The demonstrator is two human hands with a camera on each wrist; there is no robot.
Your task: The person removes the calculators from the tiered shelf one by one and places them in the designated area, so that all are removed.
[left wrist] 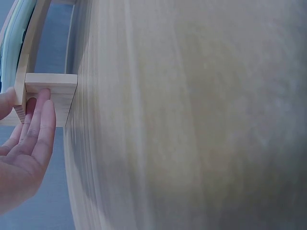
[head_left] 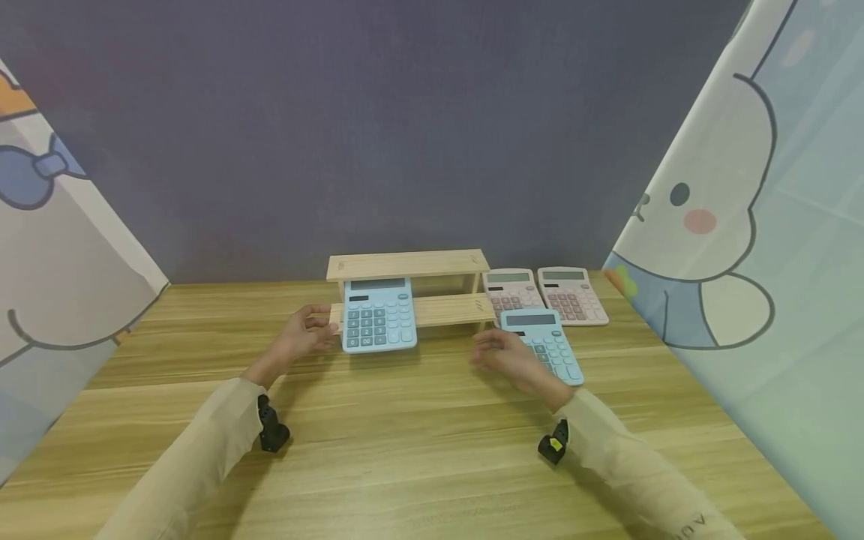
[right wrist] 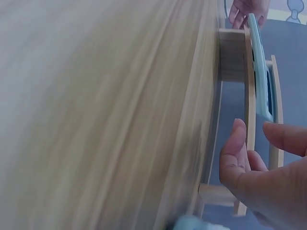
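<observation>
A two-tier wooden shelf [head_left: 445, 309] stands at the back of the table. On its lower board leans a blue calculator [head_left: 380, 319], its front edge jutting past the board. My left hand [head_left: 307, 334] holds the left end of that board, thumb above and fingers underneath, as the left wrist view shows. Near the shelf's right end is my right hand [head_left: 509, 360], its fingers loosely bent and holding nothing. In the right wrist view the right hand [right wrist: 264, 177] has thumb and fingers apart about the board's height. A second blue calculator [head_left: 556, 352] lies partly hidden behind it.
Two pink calculators, a left one [head_left: 511, 289] and a right one [head_left: 574, 296], lie to the right of the shelf. A dark wall [head_left: 405, 135] rises behind the wooden table [head_left: 405, 450]. Cartoon-printed curtains [head_left: 729, 225] hang on both sides.
</observation>
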